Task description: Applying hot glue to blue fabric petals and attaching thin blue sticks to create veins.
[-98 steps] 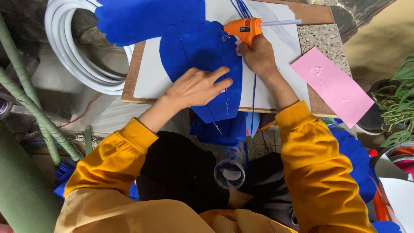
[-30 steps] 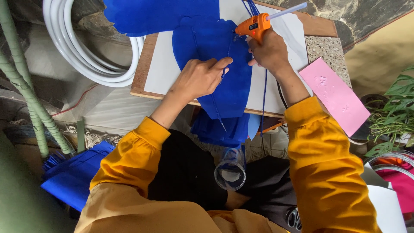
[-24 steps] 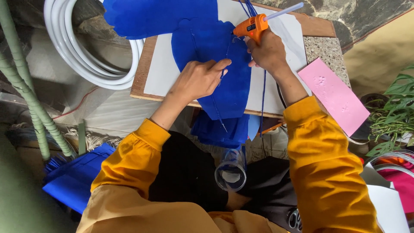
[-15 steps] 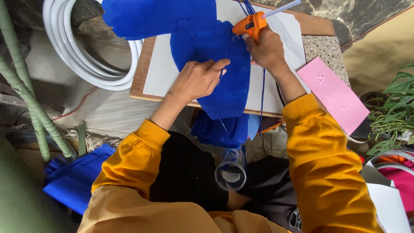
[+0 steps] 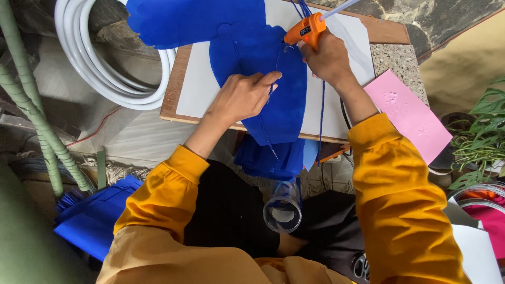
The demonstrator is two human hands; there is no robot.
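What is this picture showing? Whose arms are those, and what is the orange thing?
The camera sits on a person's head and looks down, so you see their own two arms in yellow sleeves, as if you were them.

The right hand holds an orange glue gun, with its tip pointing down at a blue sheet. The left hand lies flat on that blue sheet and presses it down.

The blue sheet lies on a white board, which rests on a wooden board. A bigger blue piece lies at the top. Beside the board, on the right, is a pink sheet. On the left is a coil of white hose. A clear plastic cup lies on its side down near the person's lap.
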